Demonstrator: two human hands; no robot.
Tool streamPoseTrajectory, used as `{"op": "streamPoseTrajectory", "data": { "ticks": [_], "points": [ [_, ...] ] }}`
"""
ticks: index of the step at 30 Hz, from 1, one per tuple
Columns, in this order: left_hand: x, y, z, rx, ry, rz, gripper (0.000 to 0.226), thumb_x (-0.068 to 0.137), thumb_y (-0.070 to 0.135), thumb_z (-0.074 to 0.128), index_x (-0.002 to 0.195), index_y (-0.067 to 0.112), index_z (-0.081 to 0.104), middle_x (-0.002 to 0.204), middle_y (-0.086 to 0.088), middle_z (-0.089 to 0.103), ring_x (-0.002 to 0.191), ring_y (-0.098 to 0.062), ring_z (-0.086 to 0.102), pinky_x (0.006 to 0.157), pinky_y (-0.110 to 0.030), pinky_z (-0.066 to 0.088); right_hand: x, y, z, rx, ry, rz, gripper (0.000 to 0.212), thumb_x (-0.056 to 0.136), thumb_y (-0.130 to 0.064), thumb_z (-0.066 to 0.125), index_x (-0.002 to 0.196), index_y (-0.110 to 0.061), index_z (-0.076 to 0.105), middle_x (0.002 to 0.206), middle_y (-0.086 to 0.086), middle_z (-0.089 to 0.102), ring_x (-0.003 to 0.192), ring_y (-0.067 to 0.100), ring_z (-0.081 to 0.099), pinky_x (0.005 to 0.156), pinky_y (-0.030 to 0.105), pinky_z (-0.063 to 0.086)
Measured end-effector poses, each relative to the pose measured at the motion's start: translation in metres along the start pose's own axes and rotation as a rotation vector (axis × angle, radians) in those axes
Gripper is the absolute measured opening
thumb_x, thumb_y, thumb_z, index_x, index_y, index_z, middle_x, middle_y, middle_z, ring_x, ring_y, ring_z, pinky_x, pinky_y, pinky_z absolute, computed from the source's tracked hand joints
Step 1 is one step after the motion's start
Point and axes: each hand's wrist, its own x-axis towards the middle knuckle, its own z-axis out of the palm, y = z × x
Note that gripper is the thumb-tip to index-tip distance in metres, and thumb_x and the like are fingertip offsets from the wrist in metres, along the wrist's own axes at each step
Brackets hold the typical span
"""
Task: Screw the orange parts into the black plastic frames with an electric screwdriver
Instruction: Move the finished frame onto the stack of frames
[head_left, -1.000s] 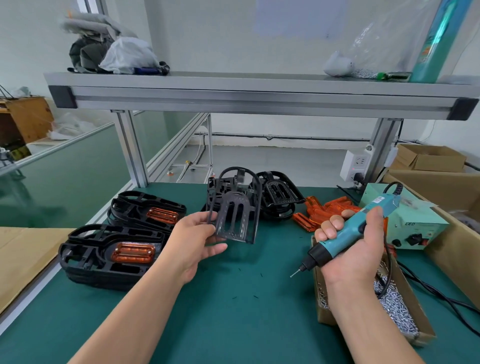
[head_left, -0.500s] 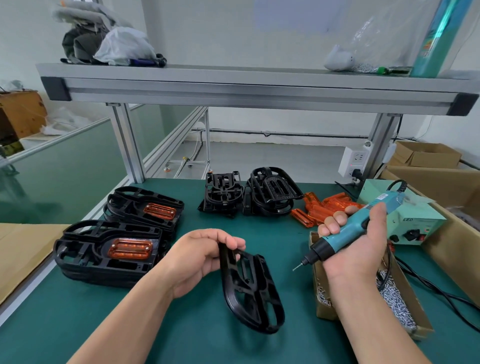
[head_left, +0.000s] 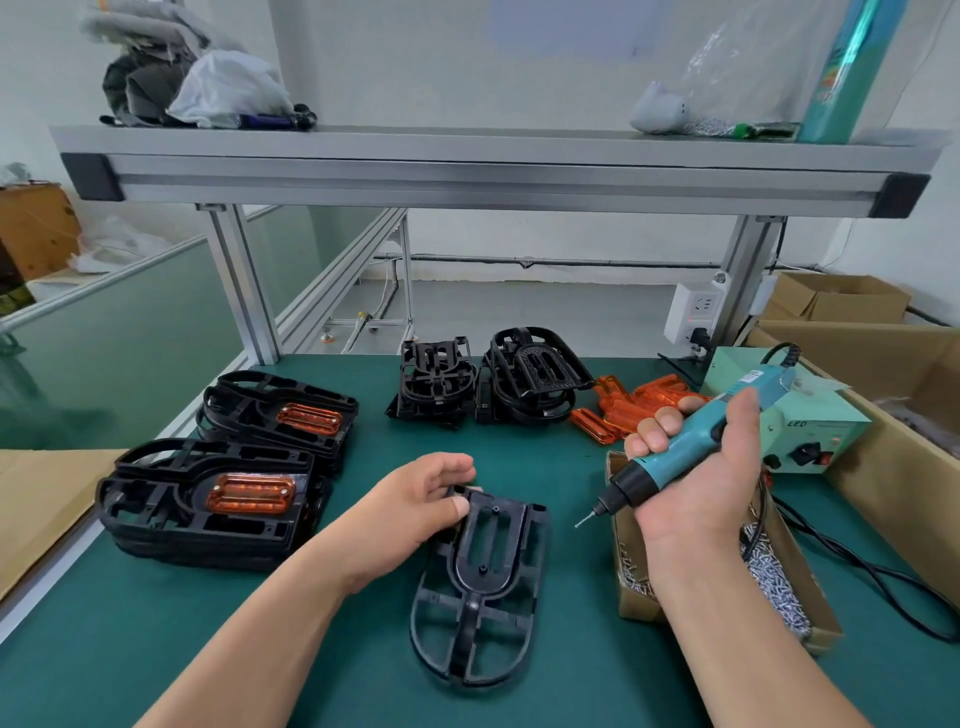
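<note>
Black frame (head_left: 483, 587) laid flat on green mat (head_left: 260, 649), front centre; far end gripped by left hand (head_left: 410, 514), thumb pressed on top edge. Electric screwdriver (head_left: 691, 447) clenched in right hand (head_left: 711, 478), bit angled down-left toward frame, clear of it. Hands kept apart. Screw box (head_left: 628, 603) set beneath right wrist. Loose orange parts (head_left: 618, 410) piled behind right hand. Bare frames (head_left: 530, 374) stacked at back; fitted frames (head_left: 218, 499) stacked at left.

A white bag (head_left: 228, 96) lies on the metal shelf (head_left: 467, 174); cardboard boxes (head_left: 841, 299) stand right.
</note>
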Motion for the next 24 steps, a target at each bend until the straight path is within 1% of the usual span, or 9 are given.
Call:
{"op": "streamPoseTrajectory", "data": {
  "ticks": [5, 8, 9, 11, 14, 16, 18, 21, 24],
  "points": [
    [0.001, 0.002, 0.005, 0.158, 0.1, 0.035, 0.045, 0.097, 0.019, 0.074, 0.138, 0.03, 0.063, 0.132, 0.02, 0.067, 0.122, 0.01, 0.06, 0.116, -0.031, 0.045, 0.002, -0.006, -0.003, -0.007, -0.031, -0.012, 0.046, 0.101, -0.061, 0.06, 0.086, -0.018, 0.058, 0.074, 0.0, 0.049, 0.059, 0.015, 0.046, 0.055, 0.026, 0.043],
    [-0.005, 0.011, 0.011, 0.356, 0.193, 0.028, 0.05, 0.094, 0.045, 0.073, 0.141, 0.034, 0.06, 0.133, 0.022, 0.065, 0.123, 0.01, 0.057, 0.113, -0.03, 0.047, 0.007, -0.016, -0.009, -0.047, -0.05, -0.015, 0.045, 0.1, -0.061, 0.061, 0.086, -0.018, 0.059, 0.073, 0.001, 0.048, 0.059, 0.015, 0.045, 0.056, 0.027, 0.042],
    [-0.008, 0.015, 0.013, 0.491, 0.224, 0.025, 0.058, 0.091, 0.06, 0.068, 0.142, 0.035, 0.057, 0.135, 0.022, 0.062, 0.126, 0.005, 0.055, 0.11, -0.031, 0.048, 0.008, -0.02, -0.012, -0.06, -0.052, -0.018, 0.045, 0.1, -0.061, 0.062, 0.087, -0.018, 0.06, 0.074, 0.001, 0.048, 0.059, 0.016, 0.045, 0.056, 0.028, 0.042],
    [-0.015, 0.028, 0.018, 0.813, 0.262, 0.006, 0.082, 0.082, 0.088, 0.046, 0.142, 0.034, 0.052, 0.134, 0.018, 0.056, 0.129, -0.007, 0.051, 0.098, -0.033, 0.05, 0.011, -0.027, -0.018, -0.069, -0.056, -0.035, 0.045, 0.099, -0.061, 0.062, 0.088, -0.018, 0.061, 0.074, 0.001, 0.048, 0.059, 0.015, 0.045, 0.056, 0.028, 0.041],
    [-0.027, 0.044, 0.031, 0.981, 0.262, -0.075, 0.105, 0.063, 0.108, 0.021, 0.124, 0.028, 0.054, 0.114, 0.012, 0.05, 0.117, -0.015, 0.051, 0.083, -0.034, 0.048, 0.015, -0.036, -0.026, -0.057, -0.031, -0.064, 0.045, 0.099, -0.062, 0.062, 0.088, -0.018, 0.061, 0.075, 0.0, 0.047, 0.06, 0.015, 0.043, 0.057, 0.027, 0.04],
    [-0.034, 0.052, 0.041, 1.03, 0.222, -0.107, 0.103, 0.055, 0.112, 0.016, 0.106, 0.029, 0.048, 0.101, 0.011, 0.042, 0.106, -0.015, 0.047, 0.077, -0.033, 0.043, 0.018, -0.04, -0.031, -0.03, 0.002, -0.078, 0.046, 0.1, -0.062, 0.06, 0.087, -0.018, 0.061, 0.075, 0.0, 0.047, 0.06, 0.014, 0.043, 0.058, 0.027, 0.04],
    [-0.04, 0.056, 0.051, 1.078, 0.178, -0.117, 0.101, 0.05, 0.113, 0.021, 0.101, 0.029, 0.042, 0.098, 0.01, 0.038, 0.101, -0.015, 0.041, 0.077, -0.032, 0.042, 0.021, -0.045, -0.035, -0.006, 0.026, -0.093, 0.045, 0.1, -0.062, 0.06, 0.087, -0.019, 0.061, 0.075, 0.0, 0.048, 0.061, 0.014, 0.043, 0.058, 0.027, 0.04],
    [-0.044, 0.06, 0.057, 1.066, 0.118, -0.087, 0.094, 0.053, 0.106, 0.036, 0.108, 0.03, 0.045, 0.105, 0.009, 0.039, 0.106, -0.016, 0.04, 0.089, -0.033, 0.047, 0.024, -0.05, -0.037, 0.014, 0.036, -0.113, 0.045, 0.1, -0.062, 0.061, 0.088, -0.018, 0.061, 0.075, 0.0, 0.048, 0.061, 0.014, 0.043, 0.059, 0.027, 0.04],
    [-0.045, 0.058, 0.054, 1.041, 0.035, 0.013, 0.09, 0.067, 0.087, 0.042, 0.134, 0.028, 0.045, 0.127, 0.01, 0.042, 0.122, -0.017, 0.037, 0.108, -0.033, 0.039, 0.025, -0.054, -0.04, 0.027, 0.059, -0.126, 0.045, 0.1, -0.062, 0.062, 0.089, -0.018, 0.06, 0.076, 0.0, 0.048, 0.062, 0.014, 0.042, 0.06, 0.027, 0.038]
  ]
}}
